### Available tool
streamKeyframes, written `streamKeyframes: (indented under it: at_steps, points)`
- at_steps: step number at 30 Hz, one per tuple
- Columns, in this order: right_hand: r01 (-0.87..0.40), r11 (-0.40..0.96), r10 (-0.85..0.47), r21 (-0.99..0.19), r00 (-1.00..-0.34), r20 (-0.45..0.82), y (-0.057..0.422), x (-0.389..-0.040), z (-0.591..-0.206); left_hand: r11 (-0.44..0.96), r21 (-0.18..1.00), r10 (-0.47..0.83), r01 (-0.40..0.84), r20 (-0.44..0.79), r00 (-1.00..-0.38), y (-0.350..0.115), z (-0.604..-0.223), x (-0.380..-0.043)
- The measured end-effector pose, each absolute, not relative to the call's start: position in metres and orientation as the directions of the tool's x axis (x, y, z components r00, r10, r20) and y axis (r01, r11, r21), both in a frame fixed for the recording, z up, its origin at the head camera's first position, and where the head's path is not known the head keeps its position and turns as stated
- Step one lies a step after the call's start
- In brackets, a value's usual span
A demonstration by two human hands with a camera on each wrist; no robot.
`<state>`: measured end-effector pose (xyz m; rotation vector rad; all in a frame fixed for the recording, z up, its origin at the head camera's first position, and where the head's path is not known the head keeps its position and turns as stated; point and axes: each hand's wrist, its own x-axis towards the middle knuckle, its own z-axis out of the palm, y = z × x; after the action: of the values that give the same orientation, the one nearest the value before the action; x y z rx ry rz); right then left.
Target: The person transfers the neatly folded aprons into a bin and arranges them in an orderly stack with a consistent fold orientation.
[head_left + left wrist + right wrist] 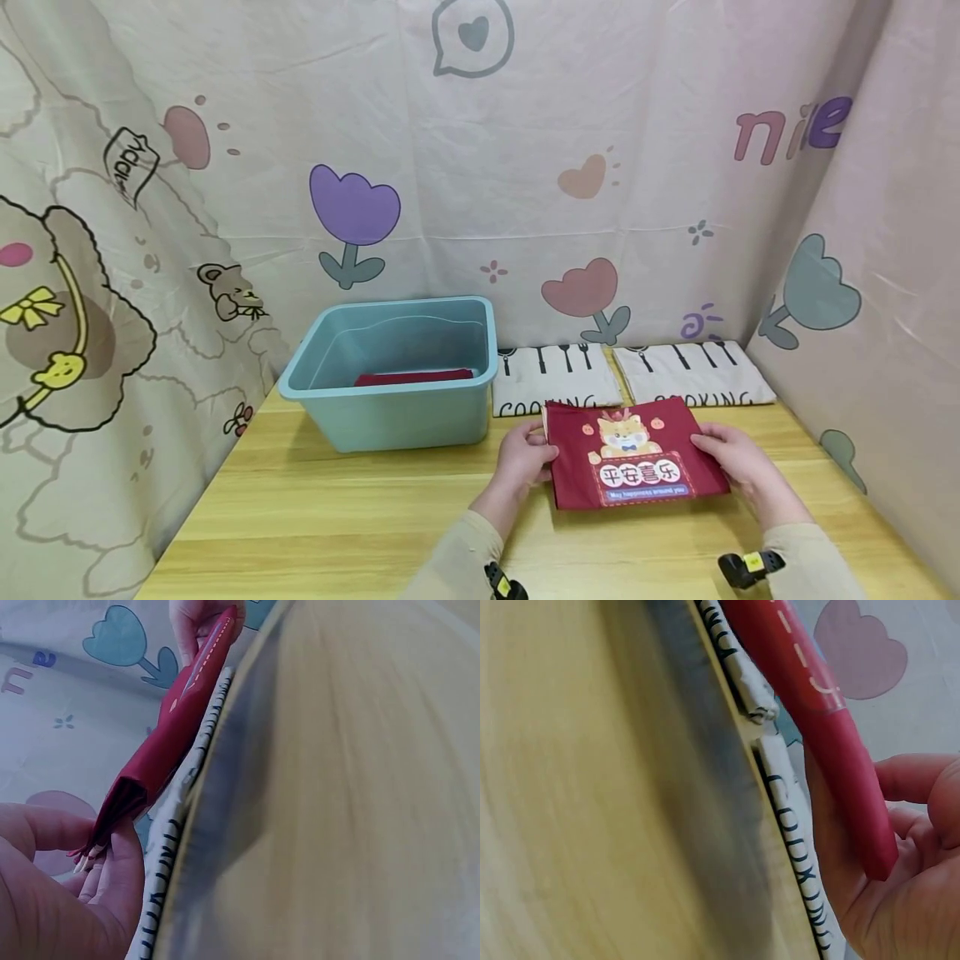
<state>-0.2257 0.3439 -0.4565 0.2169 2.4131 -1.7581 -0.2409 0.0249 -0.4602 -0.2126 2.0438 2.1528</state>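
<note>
Left hand [522, 454] and right hand [735, 458] pinch opposite ends of the folded red cloth [576, 471] above the surface [360, 525], a grip presumably keeping folds aligned.

Pale, creased fabric [660, 58] printed with cartoons hangs on three sides of a light wood-grain table [337, 517]. A purple tulip [356, 208] and a grey speech bubble [473, 62] decorate the back, a small brown bear [228, 287] the left side and a blue-green tulip [821, 287] the right, where a fold shadows colorful lettering [761, 137]. Soft light falls across the tabletop.
</note>
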Motion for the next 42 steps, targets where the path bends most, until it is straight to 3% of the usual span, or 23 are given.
streamKeyframes:
  at_steps: [30,42]
  points:
    - [-0.013,0.296,-0.041,-0.955,-0.999,0.001,0.343,-0.216,-0.385,-0.133,0.991,0.092,0.007,0.019,-0.996,0.007,-0.379,-0.227]
    - [-0.095,0.252,-0.080,-0.963,-0.994,0.077,0.321,-0.218,-0.361,-0.163,0.983,0.113,0.083,0.102,-0.988,-0.022,-0.350,-0.220]
